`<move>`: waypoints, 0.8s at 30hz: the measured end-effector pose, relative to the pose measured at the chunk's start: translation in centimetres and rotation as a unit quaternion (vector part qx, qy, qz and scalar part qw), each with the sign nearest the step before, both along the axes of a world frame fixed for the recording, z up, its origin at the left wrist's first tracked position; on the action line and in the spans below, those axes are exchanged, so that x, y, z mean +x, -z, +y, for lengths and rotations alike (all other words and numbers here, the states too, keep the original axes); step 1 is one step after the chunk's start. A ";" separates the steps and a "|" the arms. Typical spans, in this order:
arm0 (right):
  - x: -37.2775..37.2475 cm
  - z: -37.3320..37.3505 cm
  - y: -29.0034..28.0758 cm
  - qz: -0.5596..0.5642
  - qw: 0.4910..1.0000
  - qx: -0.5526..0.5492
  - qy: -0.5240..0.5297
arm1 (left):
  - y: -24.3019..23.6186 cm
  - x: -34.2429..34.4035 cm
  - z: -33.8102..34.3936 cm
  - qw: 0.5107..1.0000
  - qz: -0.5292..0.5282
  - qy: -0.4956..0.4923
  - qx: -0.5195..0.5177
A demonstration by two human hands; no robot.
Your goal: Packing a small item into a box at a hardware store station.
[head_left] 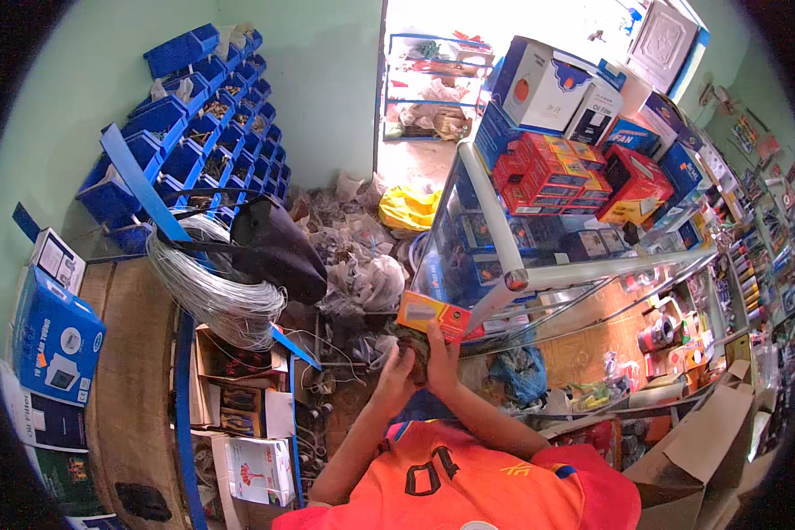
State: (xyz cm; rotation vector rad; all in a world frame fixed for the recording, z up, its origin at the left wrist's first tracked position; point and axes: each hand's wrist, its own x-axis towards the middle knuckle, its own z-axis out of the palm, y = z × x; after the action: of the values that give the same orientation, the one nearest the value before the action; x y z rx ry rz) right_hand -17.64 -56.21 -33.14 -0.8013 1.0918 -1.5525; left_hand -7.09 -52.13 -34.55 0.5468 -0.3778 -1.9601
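Between case and coil, a box in my right hand

Just beyond my orange shirt (495, 481), I hold a yellow-red box (420, 311) up in front of me, near the front corner of a glass case (493, 208). The fingers of my right hand (442, 360) are closed on it, the thumb lying over its near face; the box sits tilted, its yellow end to the left and its red end to the right. My left hand (395, 378) is just beside, lower down, with its fingers curled next to something dark between my two hands. I cannot tell whether those fingers grasp it.

To my left hangs a wire coil (212, 296), with a black bag (278, 247) against it. Further left runs a wooden worktop (137, 353), with a blue box (62, 336) at its far edge. Below the coil, open cartons (205, 389) sit on a blue-framed shelf (185, 389), and a white box (258, 470) leans at the front. Blue bins (161, 119) climb the wall behind.

Ahead of me, clear plastic bags (353, 231) lie heaped, and a yellow bag (408, 208) is just past them, near the doorway. Red boxes (548, 177) are stacked on top of the case. To my right, a blue bag (518, 375) lies near my forearm.
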 end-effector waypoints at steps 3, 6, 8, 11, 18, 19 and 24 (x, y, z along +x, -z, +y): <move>1.1 0.1 -1.5 -0.025 1.000 -0.006 0.008 | 2.1 0.7 0.3 0.992 -0.101 -0.072 0.007; 0.3 0.2 -0.4 -0.005 1.000 -0.001 0.021 | 1.3 1.0 0.6 0.991 0.011 -0.133 0.006; 0.0 0.5 -0.2 0.030 0.999 0.000 0.035 | 0.9 2.9 0.2 0.986 -0.022 -0.164 0.025; 0.8 2.3 -2.6 0.053 0.998 -0.042 0.016 | -0.7 3.0 -0.6 0.964 -0.078 -0.250 0.049; -1.9 1.4 -2.4 0.064 0.993 -0.033 0.091 | -2.3 1.0 0.8 0.936 -0.278 -0.192 -0.096; -3.0 1.1 -2.4 0.075 0.990 -0.032 0.113 | -1.8 1.2 1.3 0.925 -0.310 -0.083 -0.204; -10.2 -0.8 -2.1 0.232 0.952 -0.026 0.195 | -1.5 -1.5 0.9 0.978 -0.169 0.012 -0.122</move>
State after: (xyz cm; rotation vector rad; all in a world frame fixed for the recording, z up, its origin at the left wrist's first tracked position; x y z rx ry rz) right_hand -27.80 -57.00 -31.09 -1.0679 1.6354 -1.7709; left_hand -8.62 -51.20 -33.06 0.7181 -0.8302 -1.8078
